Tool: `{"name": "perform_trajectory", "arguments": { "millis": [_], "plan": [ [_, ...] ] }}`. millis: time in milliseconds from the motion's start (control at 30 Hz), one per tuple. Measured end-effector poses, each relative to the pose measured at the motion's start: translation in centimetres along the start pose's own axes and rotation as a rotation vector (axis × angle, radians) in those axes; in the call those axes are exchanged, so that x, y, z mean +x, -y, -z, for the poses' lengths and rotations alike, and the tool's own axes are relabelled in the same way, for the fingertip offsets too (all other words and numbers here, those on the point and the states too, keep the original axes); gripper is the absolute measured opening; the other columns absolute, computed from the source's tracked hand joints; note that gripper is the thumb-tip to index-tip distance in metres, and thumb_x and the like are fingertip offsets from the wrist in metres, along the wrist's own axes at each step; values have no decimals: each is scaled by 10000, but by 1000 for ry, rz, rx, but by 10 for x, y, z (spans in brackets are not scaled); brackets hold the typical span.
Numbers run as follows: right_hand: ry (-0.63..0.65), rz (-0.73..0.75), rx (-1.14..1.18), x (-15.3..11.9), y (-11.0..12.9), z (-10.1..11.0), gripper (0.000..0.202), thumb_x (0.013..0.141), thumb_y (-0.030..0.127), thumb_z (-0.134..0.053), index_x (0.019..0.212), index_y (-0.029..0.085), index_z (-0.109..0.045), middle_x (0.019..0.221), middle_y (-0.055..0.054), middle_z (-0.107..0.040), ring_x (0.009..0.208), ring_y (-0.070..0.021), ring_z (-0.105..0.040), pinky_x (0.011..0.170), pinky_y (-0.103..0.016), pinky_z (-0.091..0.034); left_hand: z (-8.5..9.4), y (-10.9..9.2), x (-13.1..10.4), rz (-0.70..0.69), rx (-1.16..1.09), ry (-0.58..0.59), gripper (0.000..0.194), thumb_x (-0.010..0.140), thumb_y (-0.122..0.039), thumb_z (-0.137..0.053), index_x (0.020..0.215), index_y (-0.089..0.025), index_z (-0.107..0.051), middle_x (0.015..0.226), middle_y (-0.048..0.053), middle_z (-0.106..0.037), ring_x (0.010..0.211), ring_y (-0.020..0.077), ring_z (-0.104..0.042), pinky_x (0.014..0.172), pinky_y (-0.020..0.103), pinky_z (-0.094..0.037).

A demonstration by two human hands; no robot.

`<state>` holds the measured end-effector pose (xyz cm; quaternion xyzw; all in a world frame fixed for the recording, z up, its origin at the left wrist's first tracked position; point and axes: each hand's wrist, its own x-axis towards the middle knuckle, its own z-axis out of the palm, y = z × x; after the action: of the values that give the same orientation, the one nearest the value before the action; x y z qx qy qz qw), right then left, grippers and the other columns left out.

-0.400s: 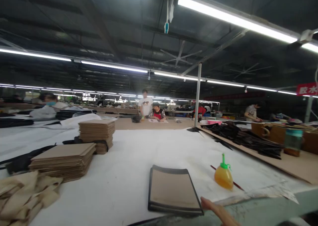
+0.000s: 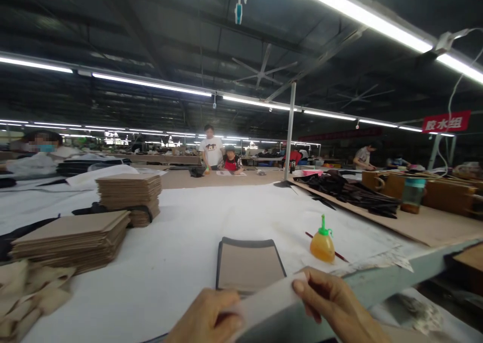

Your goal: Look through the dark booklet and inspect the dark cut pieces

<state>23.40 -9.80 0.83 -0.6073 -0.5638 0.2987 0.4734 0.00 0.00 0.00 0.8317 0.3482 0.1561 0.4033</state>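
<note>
While your left hand and right hand pinch the pale sheet (fingers closed on opposite edges), its long axis runs between them, just short of the dark-edged board on the worktop.

You see an amber bottle with a green cap — brown card stacks on white cloth.

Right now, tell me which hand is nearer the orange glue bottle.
Right. The right hand is just below the orange glue bottle; the left hand is farther off, down to its left.
</note>
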Motion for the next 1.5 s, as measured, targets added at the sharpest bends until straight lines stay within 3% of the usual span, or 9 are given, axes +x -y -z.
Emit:
{"name": "perform_trajectory", "arguments": {
  "millis": [100, 200, 300, 467, 633, 767, 1067, 1200, 1500],
  "plan": [
    [-74, 70, -94, 16, 5, 2, 525, 800, 648, -438, 524, 201, -430, 545, 26, -436, 572, -122, -415, 593, -271, -344, 23, 1, 13, -88, 51, -103, 256, 809, -348, -456, 639, -183, -552, 571, -41, -474, 553, 123, -454, 525, 254, -297],
    [-98, 38, -38, 32, 0, -3, 454, 761, 624, -491, 604, 198, -494, 534, 40, -428, 541, -116, -408, 547, -266, -334, 40, 8, 34, -157, 97, -204, 256, 781, -336, -493, 607, -162, -564, 592, -41, -438, 598, 114, -412, 564, 256, -277],
    [-133, -32, 85, 47, -13, -9, 439, 681, 589, -599, 843, 187, -531, 551, 67, -470, 494, -98, -416, 480, -237, -300, 46, 20, 59, -126, -28, -235, 179, 694, -322, -581, 644, -151, -586, 574, -46, -449, 576, 106, -382, 544, 253, -258],
    [-157, -111, 70, 59, -35, -6, 427, 702, 597, -563, 695, 172, -523, 459, 62, -474, 430, -75, -412, 448, -214, -291, 45, 42, 87, -49, -201, -205, 269, 649, -416, -559, 661, -148, -542, 533, -30, -497, 482, 99, -372, 503, 257, -259],
    [-178, -168, 23, 64, -49, -2, 390, 699, 549, -567, 672, 160, -573, 489, 50, -494, 418, -67, -411, 439, -214, -311, 40, 56, 90, -60, -157, -198, 278, 645, -414, -569, 603, -140, -547, 544, -32, -458, 561, 113, -381, 567, 270, -267],
    [-207, -187, -26, 67, -55, -4, 360, 664, 494, -595, 782, 155, -614, 532, 45, -509, 456, -84, -417, 429, -222, -306, 37, 67, 92, -72, -122, -185, 262, 639, -389, -605, 567, -153, -519, 534, -49, -406, 565, 112, -356, 563, 274, -240],
    [-143, -190, -125, 71, -58, -3, 280, 633, 450, -588, 681, 176, -625, 487, 39, -489, 450, -100, -379, 421, -245, -261, 36, 77, 94, -172, -142, -178, 229, 608, -279, -670, 505, -155, -507, 757, 8, -577, 653, 120, -451, 633, 275, -318],
    [-144, -194, -152, 74, -67, -6, 312, 650, 470, -574, 729, 173, -633, 496, 37, -491, 462, -111, -391, 434, -256, -246, 36, 77, 93, -141, -152, -170, 213, 607, -275, -676, 510, -153, -531, 741, 18, -618, 640, 127, -471, 618, 281, -311],
    [-183, -174, -160, 75, -87, -12, 355, 654, 445, -563, 895, 184, -553, 614, 6, -614, 573, -163, -542, 546, -287, -357, 37, 80, 95, -129, -181, -113, 216, 595, -281, -687, 503, -149, -542, 762, 18, -624, 659, 135, -511, 627, 279, -342]
  ]
}}
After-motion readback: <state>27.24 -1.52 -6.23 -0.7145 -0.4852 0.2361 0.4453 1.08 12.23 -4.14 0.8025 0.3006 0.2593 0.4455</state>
